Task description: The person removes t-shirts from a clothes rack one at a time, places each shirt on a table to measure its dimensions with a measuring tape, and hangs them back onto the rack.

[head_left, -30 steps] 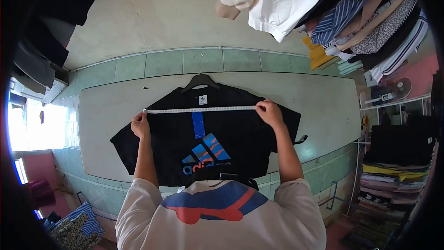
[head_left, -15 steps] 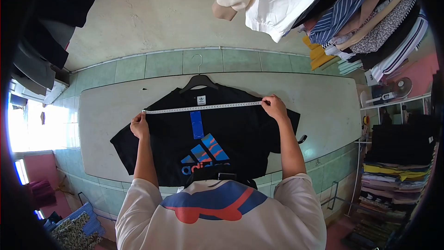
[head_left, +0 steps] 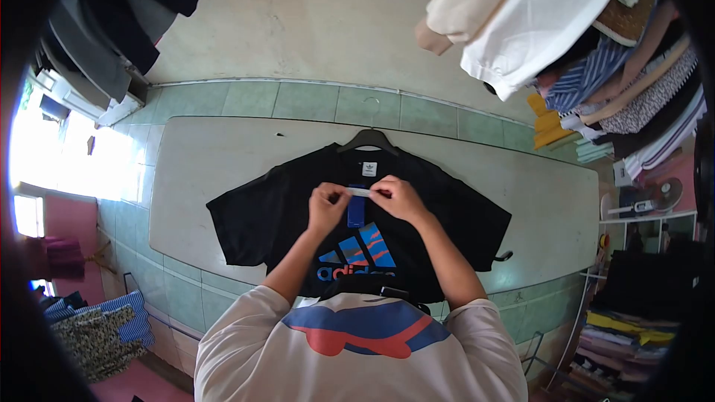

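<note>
A black T-shirt (head_left: 454,216) with a blue and orange chest print lies spread on a pale table, a dark hanger (head_left: 370,140) in its neck. Below the collar, my left hand (head_left: 327,207) pinches one end of a short visible stretch of white measuring tape (head_left: 360,192). The other end of that stretch is pinched by my right hand (head_left: 398,198). Both hands are close together over the shirt's upper chest. Behind the tape hangs a blue tag (head_left: 356,212), partly covered. Whether more tape is bunched inside the fingers is hidden.
The pale table (head_left: 194,171) stands against green wall tiles (head_left: 305,102). Clothes (head_left: 551,15) hang at the upper right and dark garments (head_left: 134,0) at the upper left. A small fan (head_left: 663,197) and folded clothes (head_left: 625,327) are on shelves at the right.
My hands have come together from the shirt's two shoulders to its middle, and the tape stretched between them is much shorter. The view has turned, so the shirt appears farther right.
</note>
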